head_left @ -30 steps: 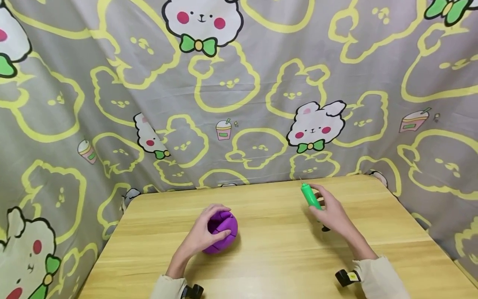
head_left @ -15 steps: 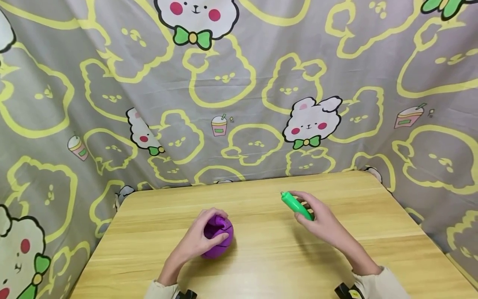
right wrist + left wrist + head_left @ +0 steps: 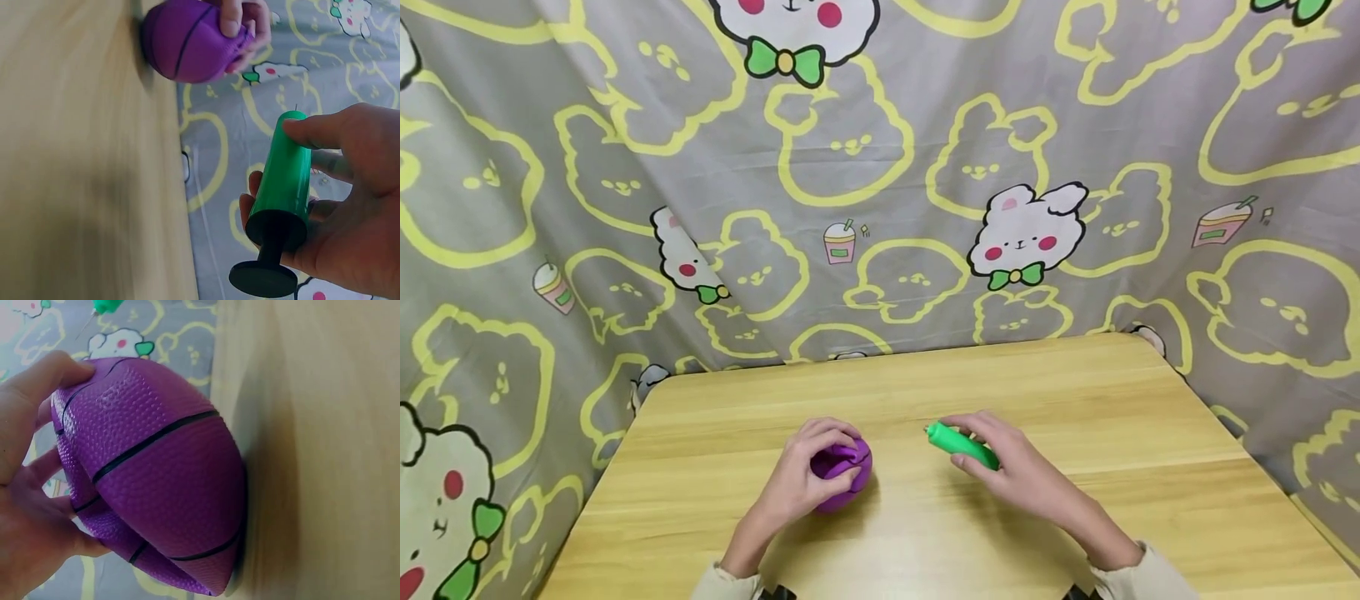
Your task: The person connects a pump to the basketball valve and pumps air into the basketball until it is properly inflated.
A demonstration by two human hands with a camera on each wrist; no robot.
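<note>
Nearing the purple ball, the green pump in the right hand has swung left in the head view, midway between the side edges of the worktop yet apart from the ball; the work seems to bring them together. The left hand has its grip clamped on the ball. The left wrist view shows the ball meeting the worktop and, faintly, what looks like a needle. Only the right wrist view shows the black handle; the right hand's grip is clamped round the pump.
</note>
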